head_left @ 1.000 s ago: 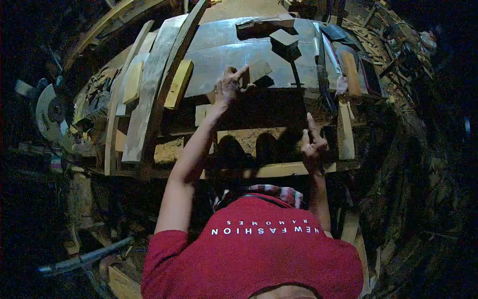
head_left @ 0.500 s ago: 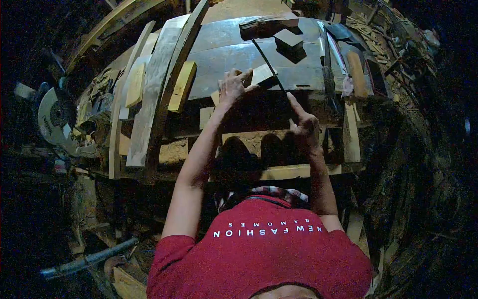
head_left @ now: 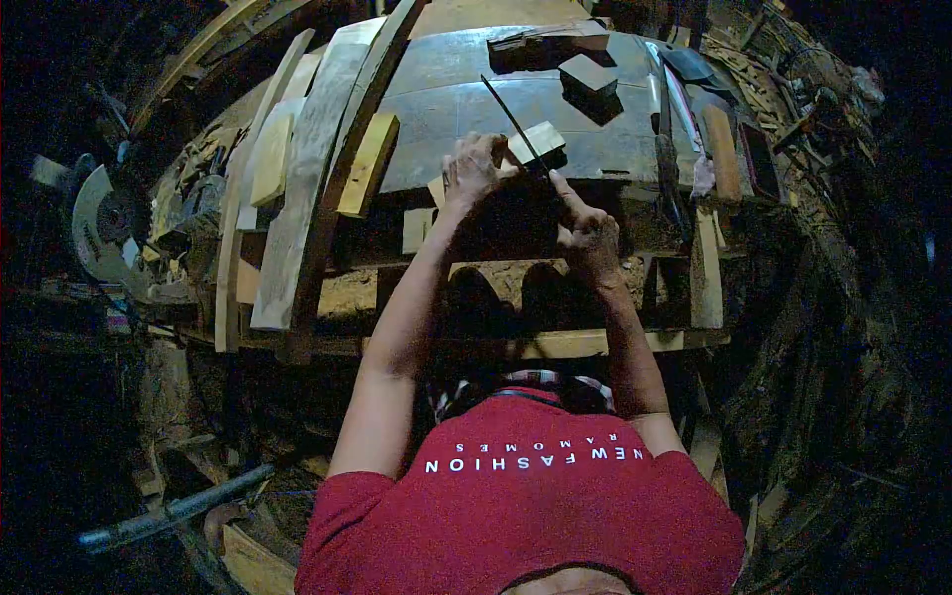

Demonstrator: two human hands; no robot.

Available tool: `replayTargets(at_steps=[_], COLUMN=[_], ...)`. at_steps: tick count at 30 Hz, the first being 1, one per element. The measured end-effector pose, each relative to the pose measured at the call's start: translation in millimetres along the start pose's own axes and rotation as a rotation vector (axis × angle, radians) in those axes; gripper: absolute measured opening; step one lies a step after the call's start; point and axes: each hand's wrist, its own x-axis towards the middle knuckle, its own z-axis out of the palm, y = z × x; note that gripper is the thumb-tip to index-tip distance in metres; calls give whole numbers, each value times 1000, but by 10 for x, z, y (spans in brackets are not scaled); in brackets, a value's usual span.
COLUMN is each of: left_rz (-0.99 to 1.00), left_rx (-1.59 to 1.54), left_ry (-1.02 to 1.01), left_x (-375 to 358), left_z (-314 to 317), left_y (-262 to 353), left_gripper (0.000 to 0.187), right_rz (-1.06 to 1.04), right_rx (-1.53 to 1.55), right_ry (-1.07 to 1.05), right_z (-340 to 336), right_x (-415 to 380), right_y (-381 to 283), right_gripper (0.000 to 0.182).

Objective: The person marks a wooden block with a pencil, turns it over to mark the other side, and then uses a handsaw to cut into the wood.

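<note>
A small pale wood block point(head_left: 544, 138) lies near the front edge of the metal-topped bench point(head_left: 436, 111). My left hand point(head_left: 474, 169) is closed at the block's left end, with curled fingers and the thumb against it. My right hand point(head_left: 589, 226) grips the near end of a long, thin, dark-bladed tool point(head_left: 507, 111), index finger stretched along it. The blade crosses over the block at a slant, its tip pointing away to the upper left. The handle is hidden inside my right hand.
Farther back sit another wood block point(head_left: 588, 72) and a dark rough timber piece point(head_left: 548, 44). Long boards point(head_left: 330, 149) and a yellowish wood strip point(head_left: 368, 167) lie left. A brown wood piece point(head_left: 722, 149) is at right. A circular saw blade point(head_left: 102, 223) stands far left.
My right hand and the tool have moved left and slightly forward. The blade now crosses farther in on the block instead of at its right end. My left hand stays at the block.
</note>
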Motion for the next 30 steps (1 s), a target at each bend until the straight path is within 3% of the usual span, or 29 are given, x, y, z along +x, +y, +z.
replayTargets(at_steps=[4, 7, 9, 14, 22, 25, 30], left_rz=[2, 25, 31, 72, -15, -21, 13], left_rx=[40, 2, 13, 10, 142, 130, 64], left_ry=[27, 80, 97, 140, 5, -40, -9], left_x=[-20, -38, -31, -8, -3, -4, 26], left_z=[-65, -89, -67, 3, -32, -45, 75], left_y=[77, 109, 94, 29, 72, 73, -38], left_gripper=[45, 45, 44, 46, 53, 53, 50], right_rz=[-19, 40, -14, -23, -7, -79, -99], right_rx=[-62, -41, -82, -150, -81, -189, -75], right_ry=[12, -17, 32, 0, -33, 8, 9], right_z=[41, 59, 142, 141, 54, 109, 68], right_x=[-8, -11, -15, -22, -54, -66, -98], right_y=[-23, -30, 58, 89, 3, 72, 49], right_gripper=[73, 63, 76, 77, 71, 82, 71])
